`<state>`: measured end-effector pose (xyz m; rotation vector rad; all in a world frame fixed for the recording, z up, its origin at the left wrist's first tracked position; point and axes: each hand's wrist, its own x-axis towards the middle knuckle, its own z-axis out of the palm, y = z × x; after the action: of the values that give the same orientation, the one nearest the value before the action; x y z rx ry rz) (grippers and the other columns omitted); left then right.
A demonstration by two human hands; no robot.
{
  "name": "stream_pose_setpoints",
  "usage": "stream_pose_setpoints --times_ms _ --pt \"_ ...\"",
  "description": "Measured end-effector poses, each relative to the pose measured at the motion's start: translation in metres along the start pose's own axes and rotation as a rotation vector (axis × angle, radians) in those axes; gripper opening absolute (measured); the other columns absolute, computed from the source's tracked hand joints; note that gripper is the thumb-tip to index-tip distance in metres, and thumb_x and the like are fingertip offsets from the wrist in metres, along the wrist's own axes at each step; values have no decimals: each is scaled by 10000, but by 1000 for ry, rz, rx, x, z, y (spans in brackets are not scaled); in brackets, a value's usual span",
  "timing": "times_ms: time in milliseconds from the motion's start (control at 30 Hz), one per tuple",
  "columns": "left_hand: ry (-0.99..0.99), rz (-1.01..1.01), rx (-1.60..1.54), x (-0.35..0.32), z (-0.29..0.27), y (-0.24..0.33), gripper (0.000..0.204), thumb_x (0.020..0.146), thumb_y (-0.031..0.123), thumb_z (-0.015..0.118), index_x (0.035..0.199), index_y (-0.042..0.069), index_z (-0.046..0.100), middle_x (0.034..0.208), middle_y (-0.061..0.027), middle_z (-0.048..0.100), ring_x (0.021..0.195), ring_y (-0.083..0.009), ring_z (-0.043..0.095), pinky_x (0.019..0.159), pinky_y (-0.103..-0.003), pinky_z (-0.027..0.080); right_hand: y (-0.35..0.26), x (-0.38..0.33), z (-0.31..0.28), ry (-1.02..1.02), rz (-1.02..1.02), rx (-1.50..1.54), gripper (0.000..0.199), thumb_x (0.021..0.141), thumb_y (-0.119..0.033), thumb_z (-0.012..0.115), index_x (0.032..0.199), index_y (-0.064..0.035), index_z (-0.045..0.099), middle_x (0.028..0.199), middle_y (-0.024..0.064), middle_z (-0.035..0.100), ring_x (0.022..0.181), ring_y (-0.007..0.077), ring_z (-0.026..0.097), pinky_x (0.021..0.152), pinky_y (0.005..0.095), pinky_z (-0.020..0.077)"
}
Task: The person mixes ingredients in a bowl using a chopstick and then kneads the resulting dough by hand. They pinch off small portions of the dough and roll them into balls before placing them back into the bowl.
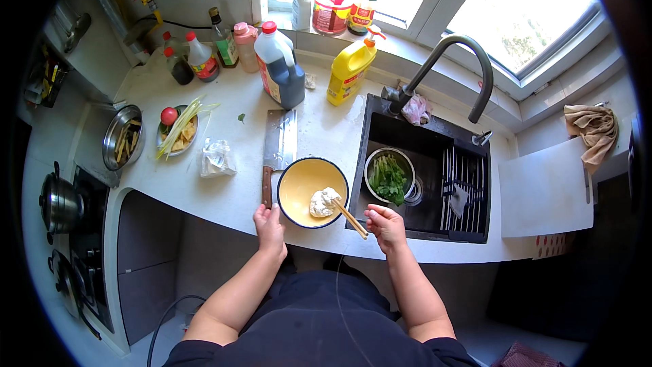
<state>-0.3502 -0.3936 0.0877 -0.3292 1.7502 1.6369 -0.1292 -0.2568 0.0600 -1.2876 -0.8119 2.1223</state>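
Altogether, two hands, one yellow bowl

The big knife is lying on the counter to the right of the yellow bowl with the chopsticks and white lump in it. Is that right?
Not quite: the head view shows the big knife on the counter to the left of the yellow bowl with the chopsticks and white lump in it.
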Motion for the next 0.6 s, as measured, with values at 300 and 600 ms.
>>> stream_pose_setpoints --times_ms 300,600 --pt "-422 -224 31 -39 30 17 379 895 257 550 1179 73 379 1015 -89 484 845 -169 516 686 -340 471 1 31 -22 170 121 -513 318 804 -171 622 1080 -24 569 919 95 639 734 156 599 628 291 488" --pt "-584 -744 -115 -42 60 -7 248 907 313 524 946 68 536 794 -53 581 744 -185 587 699 -363 514 -16 7 46 -26 57 -447 277 849 -252 608 765 8 656 669 68 624 533 105 563 444 219 421"
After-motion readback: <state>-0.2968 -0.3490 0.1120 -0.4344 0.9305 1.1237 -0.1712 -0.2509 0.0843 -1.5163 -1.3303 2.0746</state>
